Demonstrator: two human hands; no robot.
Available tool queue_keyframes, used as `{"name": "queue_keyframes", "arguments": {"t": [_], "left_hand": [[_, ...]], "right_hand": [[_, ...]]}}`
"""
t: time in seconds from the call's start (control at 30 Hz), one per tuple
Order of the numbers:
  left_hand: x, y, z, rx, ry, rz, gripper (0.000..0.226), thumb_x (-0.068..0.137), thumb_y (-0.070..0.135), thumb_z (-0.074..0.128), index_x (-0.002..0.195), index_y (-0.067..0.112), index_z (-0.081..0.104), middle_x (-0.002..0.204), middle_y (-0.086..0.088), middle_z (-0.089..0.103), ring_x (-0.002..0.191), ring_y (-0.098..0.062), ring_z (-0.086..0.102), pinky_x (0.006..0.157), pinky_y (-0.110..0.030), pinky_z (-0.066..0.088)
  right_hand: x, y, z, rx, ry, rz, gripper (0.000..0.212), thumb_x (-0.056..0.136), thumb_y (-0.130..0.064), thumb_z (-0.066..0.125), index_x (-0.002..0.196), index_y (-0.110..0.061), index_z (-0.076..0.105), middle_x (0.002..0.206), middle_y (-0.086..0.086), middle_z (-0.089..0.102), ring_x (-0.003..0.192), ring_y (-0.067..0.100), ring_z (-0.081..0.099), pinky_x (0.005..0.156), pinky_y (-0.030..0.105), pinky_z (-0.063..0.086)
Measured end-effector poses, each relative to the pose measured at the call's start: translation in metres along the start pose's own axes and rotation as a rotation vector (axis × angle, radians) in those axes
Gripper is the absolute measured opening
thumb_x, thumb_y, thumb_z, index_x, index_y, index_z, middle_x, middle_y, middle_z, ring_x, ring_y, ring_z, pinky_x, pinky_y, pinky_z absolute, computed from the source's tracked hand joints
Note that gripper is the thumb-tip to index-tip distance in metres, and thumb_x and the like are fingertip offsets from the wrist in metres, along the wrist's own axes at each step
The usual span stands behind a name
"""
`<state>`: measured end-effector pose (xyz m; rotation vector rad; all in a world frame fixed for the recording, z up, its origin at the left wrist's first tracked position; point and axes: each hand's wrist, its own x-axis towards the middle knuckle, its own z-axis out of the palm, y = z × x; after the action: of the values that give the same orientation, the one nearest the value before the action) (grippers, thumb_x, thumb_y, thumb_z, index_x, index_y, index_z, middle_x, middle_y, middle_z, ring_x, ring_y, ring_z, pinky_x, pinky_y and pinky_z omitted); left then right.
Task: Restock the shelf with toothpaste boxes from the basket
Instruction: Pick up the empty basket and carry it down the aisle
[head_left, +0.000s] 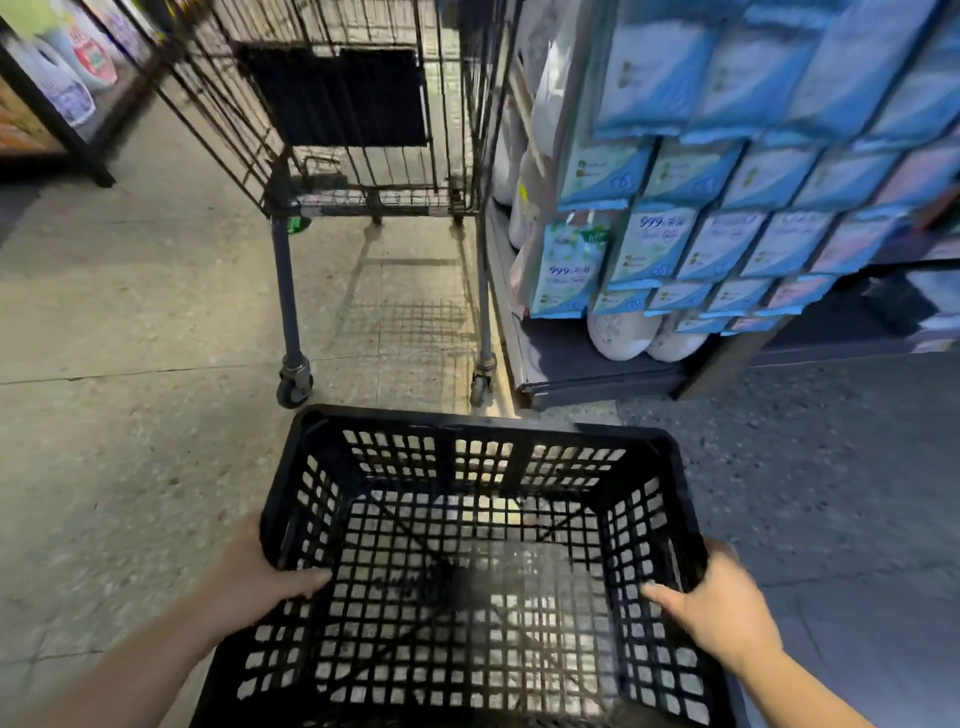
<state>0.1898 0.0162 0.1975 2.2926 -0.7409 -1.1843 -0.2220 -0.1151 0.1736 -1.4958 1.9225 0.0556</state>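
Observation:
A black plastic lattice basket fills the lower middle of the view, held above the floor. Nothing lies inside it; the concrete floor shows through its grid. My left hand grips the basket's left wall, thumb inside over the rim. My right hand grips the right wall the same way. No toothpaste boxes are visible anywhere in the view.
A black wire trolley on castors stands straight ahead on the concrete floor. To the right is a display of blue packets above a low shelf base. A shelf with detergent bottles sits at the far left.

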Motion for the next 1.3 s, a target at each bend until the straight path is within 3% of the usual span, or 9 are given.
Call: {"name": "queue_keyframes", "arguments": {"t": [0.07, 0.2, 0.3, 0.43, 0.73, 0.87, 1.0, 1.1, 1.3], "left_hand": [[-0.022, 0.03, -0.012, 0.04, -0.019, 0.035, 0.05, 0.064, 0.008, 0.085, 0.09, 0.022, 0.045, 0.07, 0.008, 0.064, 0.074, -0.013, 0.057, 0.062, -0.024, 0.04], [-0.059, 0.092, -0.034, 0.137, -0.092, 0.102, 0.108, 0.05, 0.041, 0.09, 0.137, 0.02, 0.03, 0.118, 0.0, 0.056, 0.101, -0.02, 0.056, 0.085, -0.036, 0.046], [-0.09, 0.152, -0.04, 0.209, -0.102, 0.263, 0.122, 0.043, 0.048, 0.091, 0.143, 0.019, 0.027, 0.134, -0.006, 0.048, 0.116, -0.027, 0.051, 0.101, -0.044, 0.041], [-0.133, 0.234, -0.035, 0.326, -0.108, 0.336, 0.116, 0.046, 0.048, 0.09, 0.14, 0.017, 0.03, 0.132, -0.007, 0.051, 0.114, -0.027, 0.054, 0.098, -0.043, 0.044], [-0.218, 0.386, 0.053, 0.377, -0.167, 0.642, 0.082, 0.037, 0.046, 0.093, 0.103, 0.019, 0.052, 0.095, -0.002, 0.068, 0.086, -0.021, 0.065, 0.081, -0.039, 0.051], [-0.252, 0.441, 0.116, 0.399, -0.212, 0.722, 0.081, 0.035, 0.052, 0.091, 0.1, 0.019, 0.055, 0.089, 0.002, 0.07, 0.083, -0.017, 0.066, 0.076, -0.037, 0.051], [-0.286, 0.492, 0.178, 0.427, -0.261, 0.763, 0.086, 0.027, 0.066, 0.085, 0.093, 0.019, 0.057, 0.08, 0.005, 0.071, 0.078, -0.016, 0.068, 0.075, -0.038, 0.054], [-0.305, 0.531, 0.223, 0.451, -0.299, 0.788, 0.095, 0.02, 0.074, 0.079, 0.094, 0.02, 0.056, 0.081, 0.004, 0.071, 0.078, -0.017, 0.067, 0.074, -0.037, 0.054], [-0.363, 0.618, 0.313, 0.46, -0.416, 0.862, 0.081, 0.048, 0.048, 0.089, 0.11, 0.021, 0.046, 0.101, 0.003, 0.062, 0.087, -0.018, 0.061, 0.076, -0.035, 0.048]], "right_hand": [[-0.023, -0.001, -0.031, 0.051, 0.062, -0.002, 0.073, 0.066, -0.042, 0.084, 0.12, -0.008, 0.048, 0.099, 0.008, 0.063, 0.086, 0.027, 0.061, 0.068, 0.034, 0.049], [-0.067, 0.001, -0.102, 0.155, 0.152, 0.063, 0.084, 0.067, -0.042, 0.083, 0.129, -0.007, 0.038, 0.114, 0.014, 0.061, 0.093, 0.03, 0.06, 0.067, 0.035, 0.046], [-0.097, 0.009, -0.158, 0.212, 0.22, 0.086, 0.096, 0.068, -0.047, 0.081, 0.14, -0.011, 0.031, 0.125, 0.011, 0.058, 0.097, 0.026, 0.058, 0.074, 0.037, 0.05], [-0.139, 0.033, -0.233, 0.286, 0.355, 0.11, 0.09, 0.065, -0.051, 0.081, 0.134, -0.011, 0.039, 0.126, 0.008, 0.06, 0.11, 0.027, 0.059, 0.08, 0.039, 0.054], [-0.23, 0.146, -0.375, 0.391, 0.594, 0.298, 0.078, 0.057, -0.043, 0.088, 0.117, -0.011, 0.049, 0.112, 0.012, 0.061, 0.105, 0.03, 0.058, 0.081, 0.036, 0.048], [-0.263, 0.208, -0.428, 0.46, 0.622, 0.347, 0.059, 0.063, -0.04, 0.086, 0.1, -0.019, 0.045, 0.096, 0.004, 0.065, 0.086, 0.026, 0.062, 0.067, 0.032, 0.045], [-0.286, 0.264, -0.476, 0.596, 0.702, 0.373, 0.054, 0.069, -0.031, 0.084, 0.105, -0.017, 0.045, 0.099, 0.003, 0.056, 0.086, 0.028, 0.062, 0.075, 0.042, 0.054], [-0.295, 0.303, -0.512, 0.655, 0.719, 0.437, 0.054, 0.073, -0.03, 0.082, 0.116, -0.01, 0.056, 0.104, 0.008, 0.068, 0.09, 0.027, 0.066, 0.074, 0.035, 0.054], [-0.289, 0.358, -0.58, 0.745, 0.715, 0.506, 0.028, 0.076, -0.026, 0.08, 0.087, -0.004, 0.066, 0.072, 0.016, 0.071, 0.06, 0.033, 0.066, 0.057, 0.036, 0.054]]}}
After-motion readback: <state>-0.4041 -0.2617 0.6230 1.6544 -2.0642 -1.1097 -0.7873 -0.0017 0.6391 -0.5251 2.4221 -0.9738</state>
